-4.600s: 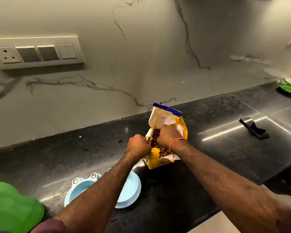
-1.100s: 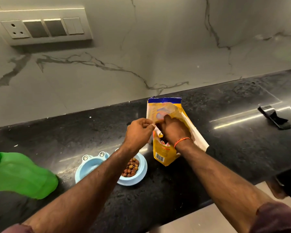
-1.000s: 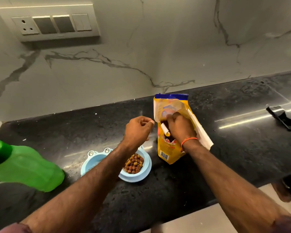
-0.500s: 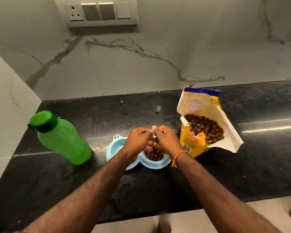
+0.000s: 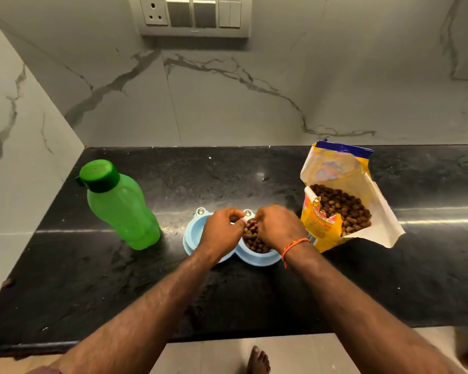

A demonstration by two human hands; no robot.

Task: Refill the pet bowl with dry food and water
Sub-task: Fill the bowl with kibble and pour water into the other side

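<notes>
- Head camera view, looking down at a black stone countertop that runs across the middle of the frame, with a pale marble wall behind it and at the left.
- At the centre of the frame sits a light blue double pet bowl, its two round wells side by side. The right well holds brown dry food; the left well is mostly hidden by a hand, and I cannot tell what is in it.
- The left hand reaches in from the lower left, fingers curled and pinched together over the middle of the bowl. I cannot tell whether it grips anything.
- The right hand reaches in from the lower right, fingers bent down and bunched over the food in the right well, touching or nearly touching it. An orange thread band circles its wrist.
- The two hands' fingertips are just beside each other above the bowl.
- Just right of the bowl stands a yellow pet food bag with a blue top edge, torn wide open, brown pieces visible inside.
- At centre left, well apart from the bowl, a green plastic bottle stands upright with its green cap on.
- At the top centre, a switch panel with a socket is on the wall.
- At the bottom centre, a bare foot shows on the pale floor.
</notes>
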